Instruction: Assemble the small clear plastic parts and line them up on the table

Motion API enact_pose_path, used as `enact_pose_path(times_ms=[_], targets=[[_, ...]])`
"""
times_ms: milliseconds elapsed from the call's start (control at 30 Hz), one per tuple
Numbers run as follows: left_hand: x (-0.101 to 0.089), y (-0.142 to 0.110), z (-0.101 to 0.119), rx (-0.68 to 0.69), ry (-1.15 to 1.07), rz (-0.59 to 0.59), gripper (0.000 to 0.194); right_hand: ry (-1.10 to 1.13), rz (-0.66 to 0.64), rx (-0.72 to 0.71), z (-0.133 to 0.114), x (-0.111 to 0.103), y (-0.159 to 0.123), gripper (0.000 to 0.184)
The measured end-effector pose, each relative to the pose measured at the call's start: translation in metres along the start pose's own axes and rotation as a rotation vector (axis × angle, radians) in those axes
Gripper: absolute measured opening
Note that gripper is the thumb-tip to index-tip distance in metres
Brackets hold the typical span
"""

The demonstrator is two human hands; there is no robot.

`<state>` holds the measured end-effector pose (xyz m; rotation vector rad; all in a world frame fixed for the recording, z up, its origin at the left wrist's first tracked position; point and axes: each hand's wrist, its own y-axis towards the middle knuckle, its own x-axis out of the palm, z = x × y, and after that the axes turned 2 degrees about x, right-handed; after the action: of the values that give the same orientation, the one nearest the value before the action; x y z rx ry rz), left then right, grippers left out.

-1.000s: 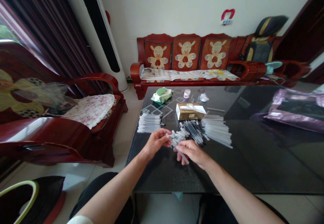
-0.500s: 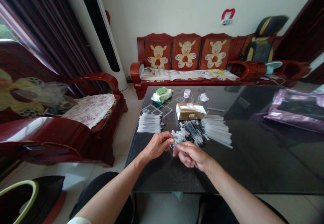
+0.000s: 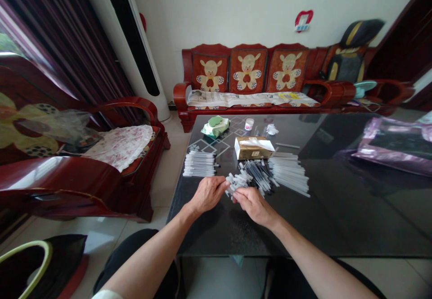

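a: what does the head view show of the hands?
b: the left hand (image 3: 209,194) is palm down at the near left edge of the caps (image 3: 240,179), fingers pinched narrow. i can't tell if anything is between them.
a: and the right hand (image 3: 255,205)?
b: just beside it, at the near side of the caps, fingers curled narrow too. what they hold, if anything, is hidden.
a: where are the caps lying?
b: in a loose white heap on the dark bench (image 3: 337,213), with the black refills (image 3: 258,174) just to their right.
a: any more sticks?
b: pale tubes (image 3: 290,174) fan out right of the refills, and a row of pens (image 3: 199,164) lies on the left, apart from the heap.
a: what's behind?
b: the tissue box (image 3: 254,149) is right behind the refills. farther back are the wipes (image 3: 216,128), a small cup (image 3: 249,124) and a crumpled tissue (image 3: 272,129).
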<state>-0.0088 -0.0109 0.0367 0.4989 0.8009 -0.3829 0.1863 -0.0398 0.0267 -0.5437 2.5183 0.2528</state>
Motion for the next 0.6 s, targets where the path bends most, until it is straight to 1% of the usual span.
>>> enact_pose_path(times_ms=[100, 167, 233, 333, 400, 467, 533, 600], targets=[[0.0000, 0.0006, 0.0008, -0.014, -0.016, -0.019, 0.043, -0.269, 0.079, -0.050, -0.0030, -0.0004, -0.0023, 0.036], [0.0001, 0.0013, 0.0008, -0.031, -0.015, -0.026, 0.045, -0.410, 0.120, -0.075, -0.0026, 0.0008, -0.0030, 0.036], [0.0003, 0.0023, 0.0002, -0.051, -0.008, -0.035, 0.046, -0.495, 0.150, -0.101, -0.0014, 0.0020, -0.0034, 0.035], [0.0011, 0.0039, -0.0015, -0.077, -0.011, -0.049, 0.048, -0.551, 0.164, -0.124, -0.0008, 0.0026, -0.0042, 0.034], [0.0022, 0.0046, -0.0029, -0.092, -0.019, -0.051, 0.050, -0.557, 0.159, -0.127, -0.0017, 0.0020, -0.0046, 0.034], [0.0028, 0.0047, -0.0039, -0.104, -0.041, -0.051, 0.053, -0.513, 0.158, -0.110, -0.0031, 0.0013, -0.0044, 0.033], [0.0019, 0.0039, -0.0037, -0.104, -0.114, -0.054, 0.054, -0.379, 0.142, -0.065, -0.0036, 0.0009, -0.0036, 0.035], [-0.0009, 0.0025, -0.0020, -0.072, -0.228, -0.071, 0.051, -0.142, 0.085, 0.003, -0.0020, 0.0015, -0.0027, 0.038]])
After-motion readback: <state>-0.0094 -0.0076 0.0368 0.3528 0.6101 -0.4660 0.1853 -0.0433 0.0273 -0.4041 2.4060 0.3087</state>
